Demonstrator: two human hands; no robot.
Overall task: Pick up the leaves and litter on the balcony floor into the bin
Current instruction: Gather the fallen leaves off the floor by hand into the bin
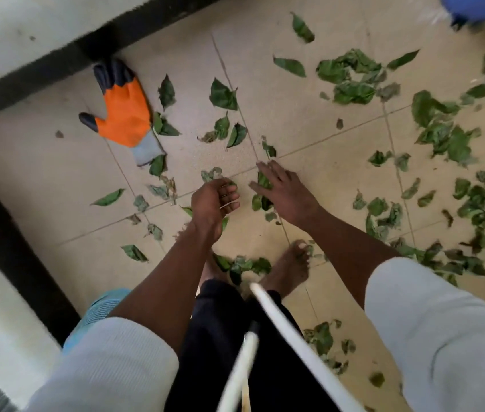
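Green leaves (pixel 223 95) lie scattered over the beige tiled balcony floor (pixel 303 120), thickest on the right side (pixel 443 135). My left hand (pixel 214 200) hovers above the floor at the centre, palm up, with its fingers loosely curled; I see nothing held in it. My right hand (pixel 286 188) is just to its right, fingers spread and relaxed over a couple of leaves (pixel 262 181) on the tile. A blue bin (pixel 479 7) shows only as a blurred edge in the top right corner.
An orange and black work glove (pixel 122 111) lies on the floor at the upper left near a dark wall base (pixel 57 63). My bare feet (pixel 290 269) stand among leaves. White cords (pixel 280 331) hang in front of my dark trousers.
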